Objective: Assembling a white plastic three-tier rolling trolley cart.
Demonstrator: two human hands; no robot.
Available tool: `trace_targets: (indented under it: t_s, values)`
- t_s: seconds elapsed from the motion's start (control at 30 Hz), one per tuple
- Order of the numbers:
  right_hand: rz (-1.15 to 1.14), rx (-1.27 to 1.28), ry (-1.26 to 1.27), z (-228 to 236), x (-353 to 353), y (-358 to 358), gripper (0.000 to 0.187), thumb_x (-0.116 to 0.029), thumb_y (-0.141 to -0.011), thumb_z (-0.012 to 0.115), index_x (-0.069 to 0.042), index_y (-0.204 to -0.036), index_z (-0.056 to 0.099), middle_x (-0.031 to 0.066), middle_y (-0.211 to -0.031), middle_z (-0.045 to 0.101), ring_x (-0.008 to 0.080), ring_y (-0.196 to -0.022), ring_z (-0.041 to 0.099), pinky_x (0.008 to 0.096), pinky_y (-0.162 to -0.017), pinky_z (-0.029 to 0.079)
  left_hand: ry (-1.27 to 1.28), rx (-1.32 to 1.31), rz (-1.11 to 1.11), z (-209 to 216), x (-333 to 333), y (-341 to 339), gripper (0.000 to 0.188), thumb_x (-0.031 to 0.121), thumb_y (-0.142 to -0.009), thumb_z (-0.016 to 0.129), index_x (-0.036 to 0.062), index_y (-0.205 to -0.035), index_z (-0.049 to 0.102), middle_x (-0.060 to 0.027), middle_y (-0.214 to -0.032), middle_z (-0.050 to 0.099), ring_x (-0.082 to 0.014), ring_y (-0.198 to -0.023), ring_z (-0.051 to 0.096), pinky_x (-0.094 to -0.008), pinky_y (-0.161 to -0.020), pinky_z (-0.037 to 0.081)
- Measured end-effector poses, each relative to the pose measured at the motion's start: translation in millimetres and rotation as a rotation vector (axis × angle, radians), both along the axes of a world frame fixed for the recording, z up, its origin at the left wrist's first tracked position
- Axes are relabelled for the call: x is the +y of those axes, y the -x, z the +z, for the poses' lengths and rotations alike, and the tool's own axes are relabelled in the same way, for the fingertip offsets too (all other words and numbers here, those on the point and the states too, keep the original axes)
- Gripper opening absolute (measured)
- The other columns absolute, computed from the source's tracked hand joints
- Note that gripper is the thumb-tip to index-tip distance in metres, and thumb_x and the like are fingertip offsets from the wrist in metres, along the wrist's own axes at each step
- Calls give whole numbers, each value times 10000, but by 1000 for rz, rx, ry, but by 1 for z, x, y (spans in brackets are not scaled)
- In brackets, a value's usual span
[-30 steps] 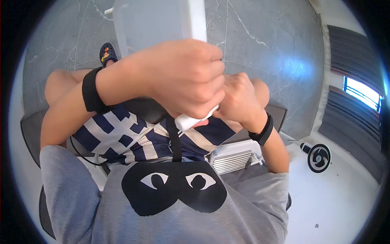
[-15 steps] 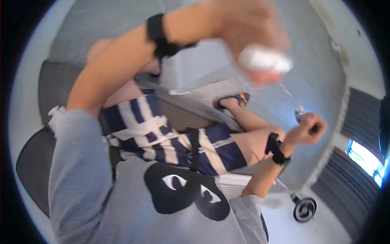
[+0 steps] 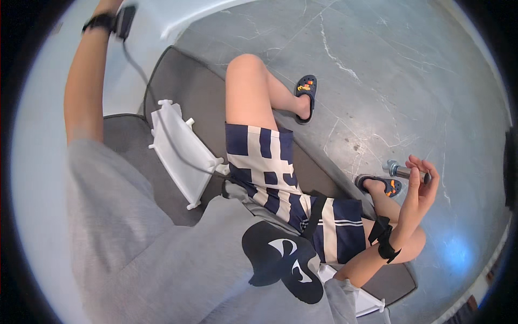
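My right hand [image 3: 423,183] is raised at the right, over the floor near my foot. Its thumb and fingers close round a short, shiny metal cylinder [image 3: 403,171] with a wider collar and a pale end pointing left. I cannot make out what kind of part it is. My left arm [image 3: 86,86] stretches up to the top left corner, a black wrist strap with a small dark device [image 3: 125,21] on it. The hand itself lies beyond the picture's edge, so whatever it holds is hidden. A dark cable [image 3: 140,70] hangs from the device.
A white plastic panel [image 3: 181,156] with pegs at its corners lies on the grey seat [image 3: 202,86] to my left, with the cable across it. Another white panel [image 3: 369,302] shows below my right arm. Grey marbled floor [image 3: 367,65] lies ahead, and a white wall is at the left.
My left hand, blurred with something white in front of me before, has swung out past the top left. My view has shifted left. My right hand still grips the metal cylinder, now showing more plainly.
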State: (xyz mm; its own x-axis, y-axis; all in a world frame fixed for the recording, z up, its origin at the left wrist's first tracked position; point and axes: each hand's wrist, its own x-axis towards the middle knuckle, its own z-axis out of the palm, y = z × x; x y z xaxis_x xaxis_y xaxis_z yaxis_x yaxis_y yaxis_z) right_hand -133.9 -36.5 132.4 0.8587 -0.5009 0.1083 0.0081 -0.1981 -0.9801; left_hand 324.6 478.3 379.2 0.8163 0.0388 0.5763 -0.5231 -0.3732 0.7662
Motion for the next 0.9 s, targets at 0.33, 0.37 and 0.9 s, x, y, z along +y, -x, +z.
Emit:
trace_targets:
  t_s: [0.33, 0.37, 0.9]
  values:
    - [-83, 34, -111, -16, 14, -8, 178, -95, -936, 587, -13, -1090, 551, 134, -1072, 630, 171, -967, 573, 297, -854, 455, 760, 387, 856, -153, 280, 326, 831, 665, -872, 300, 30, -1404, 366, -143, -1354, 481, -330, -1178, 479, -442, -980, 402]
    - [-77, 88, -138, -21, 17, -11, 181, -98, -937, 585, -10, -1091, 549, 135, -1077, 629, 173, -975, 571, 300, -857, 456, 796, 398, 923, -172, 293, 363, 814, 642, -878, 294, 22, -1401, 366, -146, -1404, 440, -345, -1231, 442, -429, -1022, 363]
    - [-93, 232, -75, -40, 15, -13, 303, -148, -955, 589, -17, -1204, 475, 170, -1147, 621, 200, -1034, 581, 316, -903, 461, 877, 871, 1487, -326, 218, 539, 748, 644, -942, 203, 34, -1258, 499, -165, -1228, 561, -307, -1126, 557, -504, -880, 489]
